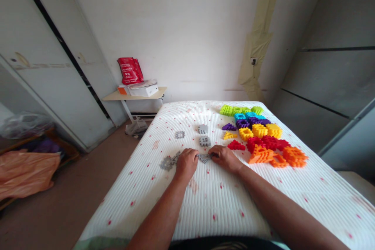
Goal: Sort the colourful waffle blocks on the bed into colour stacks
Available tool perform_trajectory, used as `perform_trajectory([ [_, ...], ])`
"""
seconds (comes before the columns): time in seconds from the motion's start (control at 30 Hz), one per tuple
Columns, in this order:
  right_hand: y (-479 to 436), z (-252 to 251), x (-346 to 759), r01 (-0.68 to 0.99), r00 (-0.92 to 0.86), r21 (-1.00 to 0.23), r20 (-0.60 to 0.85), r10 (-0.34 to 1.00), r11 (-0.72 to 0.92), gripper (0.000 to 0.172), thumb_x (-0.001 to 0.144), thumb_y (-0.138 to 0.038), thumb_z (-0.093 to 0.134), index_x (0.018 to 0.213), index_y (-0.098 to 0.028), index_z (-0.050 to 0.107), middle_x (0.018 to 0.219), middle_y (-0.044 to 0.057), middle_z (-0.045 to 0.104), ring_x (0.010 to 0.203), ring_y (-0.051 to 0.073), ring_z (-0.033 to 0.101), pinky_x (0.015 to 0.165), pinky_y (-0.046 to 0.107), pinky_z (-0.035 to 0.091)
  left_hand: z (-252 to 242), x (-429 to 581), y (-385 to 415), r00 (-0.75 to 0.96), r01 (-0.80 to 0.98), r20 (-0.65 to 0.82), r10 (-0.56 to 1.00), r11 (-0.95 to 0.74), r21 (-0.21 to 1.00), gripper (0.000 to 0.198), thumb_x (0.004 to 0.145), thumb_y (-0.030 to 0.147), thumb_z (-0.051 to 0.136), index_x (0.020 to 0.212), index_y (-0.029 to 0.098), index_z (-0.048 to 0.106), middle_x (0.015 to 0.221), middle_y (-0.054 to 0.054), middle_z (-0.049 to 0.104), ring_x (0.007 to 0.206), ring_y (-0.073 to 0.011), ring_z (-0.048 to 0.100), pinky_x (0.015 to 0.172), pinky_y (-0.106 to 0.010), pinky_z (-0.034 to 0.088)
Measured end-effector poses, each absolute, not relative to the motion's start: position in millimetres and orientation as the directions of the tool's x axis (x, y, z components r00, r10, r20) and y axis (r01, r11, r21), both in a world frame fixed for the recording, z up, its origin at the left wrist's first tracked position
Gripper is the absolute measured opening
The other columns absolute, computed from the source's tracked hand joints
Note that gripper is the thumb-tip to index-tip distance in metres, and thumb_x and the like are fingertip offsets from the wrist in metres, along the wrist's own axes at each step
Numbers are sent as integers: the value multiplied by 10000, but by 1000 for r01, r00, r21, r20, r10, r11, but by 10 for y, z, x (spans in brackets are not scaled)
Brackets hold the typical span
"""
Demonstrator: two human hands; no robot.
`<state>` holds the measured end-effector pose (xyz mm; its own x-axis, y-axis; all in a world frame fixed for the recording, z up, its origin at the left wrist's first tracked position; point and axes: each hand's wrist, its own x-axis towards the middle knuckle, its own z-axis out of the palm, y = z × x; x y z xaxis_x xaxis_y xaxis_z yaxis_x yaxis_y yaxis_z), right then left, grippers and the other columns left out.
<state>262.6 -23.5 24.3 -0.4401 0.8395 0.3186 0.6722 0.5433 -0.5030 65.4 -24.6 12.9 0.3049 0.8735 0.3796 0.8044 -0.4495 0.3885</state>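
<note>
Between my two hands, low over the bed, is a grey triangular interlocking tile (204,158) with an open centre. My left hand (186,163) pinches its left corner, and my right hand (225,158) has its fingers closed on the right corner. Just left of my left hand lies a loose cluster of grey interlocking tiles (168,162), partly hidden by that hand. Beyond my hands sit a stack of grey window tiles (204,141), a solid grey stack (203,129) and a grey square frame tile (179,135).
Sorted stacks of tiles stand on the right: orange (295,157), red (271,143), yellow (259,130), purple (243,123), blue (240,116) and green (226,110). They rest on a white quilted bed cover (187,218). A small table (113,95) holds a red bag (130,71).
</note>
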Motion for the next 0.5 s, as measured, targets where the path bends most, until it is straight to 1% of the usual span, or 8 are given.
perform_trajectory([
  [0.17, -238, 244, 2619, 680, -459, -476, 317, 830, 558, 252, 697, -33, 498, 848, -170, 646, 836, 39, 650, 774, 140, 588, 705, 233, 443, 129, 663, -251, 303, 820, 379, 875, -442, 365, 179, 777, 89, 524, 860, 200, 638, 850, -40, 657, 857, -174, 565, 787, -295, 418],
  [0.33, -321, 281, 2554, 729, -523, -342, 280, 805, 593, 232, 686, -50, 510, 839, -168, 639, 790, 42, 640, 745, 146, 575, 687, 233, 425, 166, 672, -270, 276, 845, 388, 879, -414, 338, 208, 766, 77, 527, 901, 204, 622, 875, -45, 659, 871, -177, 565, 798, -305, 403],
  [0.4, -377, 317, 2528, 740, -535, -311, 266, 802, 597, 215, 693, -80, 535, 859, -170, 637, 789, 43, 643, 744, 150, 578, 678, 231, 420, 201, 670, -288, 256, 861, 394, 883, -394, 323, 174, 761, 89, 535, 865, 202, 617, 859, -48, 655, 865, -184, 564, 795, -315, 391],
  [0.5, -422, 381, 2524, 738, -536, -327, 247, 807, 590, 169, 729, -182, 578, 886, -177, 639, 773, 35, 646, 704, 147, 581, 639, 224, 419, 257, 650, -327, 224, 882, 411, 884, -363, 300, 92, 780, 142, 530, 760, 200, 598, 797, -47, 637, 842, -194, 560, 769, -325, 371],
])
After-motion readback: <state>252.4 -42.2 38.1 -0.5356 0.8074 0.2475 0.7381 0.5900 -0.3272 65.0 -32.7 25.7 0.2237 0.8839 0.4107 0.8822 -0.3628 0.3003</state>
